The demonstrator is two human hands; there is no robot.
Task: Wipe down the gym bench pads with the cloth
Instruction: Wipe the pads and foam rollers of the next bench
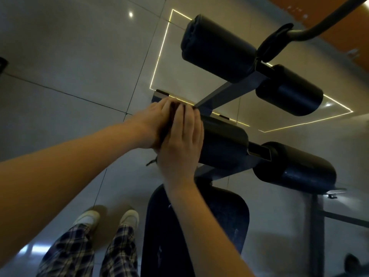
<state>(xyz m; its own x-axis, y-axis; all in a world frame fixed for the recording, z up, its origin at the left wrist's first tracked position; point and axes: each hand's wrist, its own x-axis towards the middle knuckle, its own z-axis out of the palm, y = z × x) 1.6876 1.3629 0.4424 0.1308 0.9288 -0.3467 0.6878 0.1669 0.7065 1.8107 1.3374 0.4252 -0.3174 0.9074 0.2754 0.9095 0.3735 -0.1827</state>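
**A:** Forearms crowd the foreground, both reaching forward. What are the fingers doing?

**B:** On the right hand (179, 142) the fingers (185, 120) lie straight and pressed together, flat against the dark brown cloth (172, 108). The left hand (156, 121) seems to curl its fingers round the cloth from the other side.

**A:** And the pad?

**B:** Cloth and hands cap the left end of the black cylindrical foam roller pad (223, 142). Its long axis runs rightward to the dark square steel tube (259, 154), so I judge the next wipe goes that way, right hand leading. The flat black seat pad (197, 226) lies below the right forearm.
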